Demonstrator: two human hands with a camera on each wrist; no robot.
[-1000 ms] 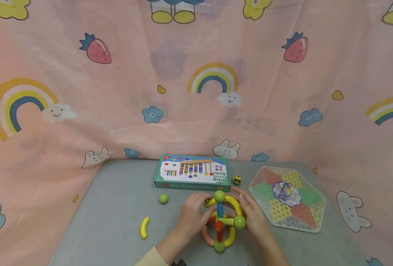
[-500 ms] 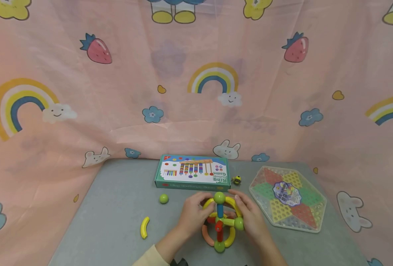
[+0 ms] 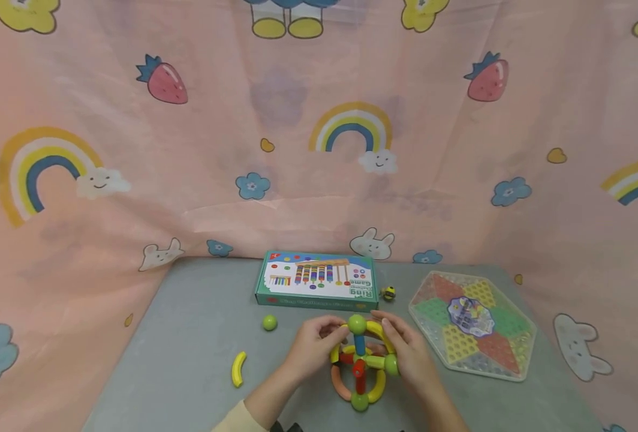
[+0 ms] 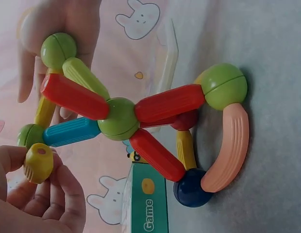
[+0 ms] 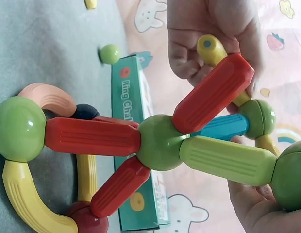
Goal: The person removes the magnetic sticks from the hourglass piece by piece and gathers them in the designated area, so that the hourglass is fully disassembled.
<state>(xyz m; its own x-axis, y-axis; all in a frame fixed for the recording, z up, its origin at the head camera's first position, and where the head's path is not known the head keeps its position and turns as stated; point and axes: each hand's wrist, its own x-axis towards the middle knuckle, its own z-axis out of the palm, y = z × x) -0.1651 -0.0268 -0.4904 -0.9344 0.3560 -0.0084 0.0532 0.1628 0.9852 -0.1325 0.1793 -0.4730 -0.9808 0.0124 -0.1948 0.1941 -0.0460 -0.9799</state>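
While the left fingers [image 4: 69, 199] pinch a yellow rod [image 4: 39, 166], the right fingers [image 4: 26, 80] curve round the ball-and-rod frame [image 4: 170, 102] on the counter [image 3: 189, 348], firmness unclear; I judge it light, stiff, smooth, weak-jointed, best steadied by its central ball [image 4: 119, 119].

A green game box [image 3: 317, 280] is lying on the gray desk [image 3: 189, 300]. Just right of the box, a yellow-and-black toy [image 3: 388, 293] is sitting; farther right, a hexagonal board [image 3: 472, 327] is resting. Behind the box, pink printed cloth [image 3: 211, 138] is hanging.
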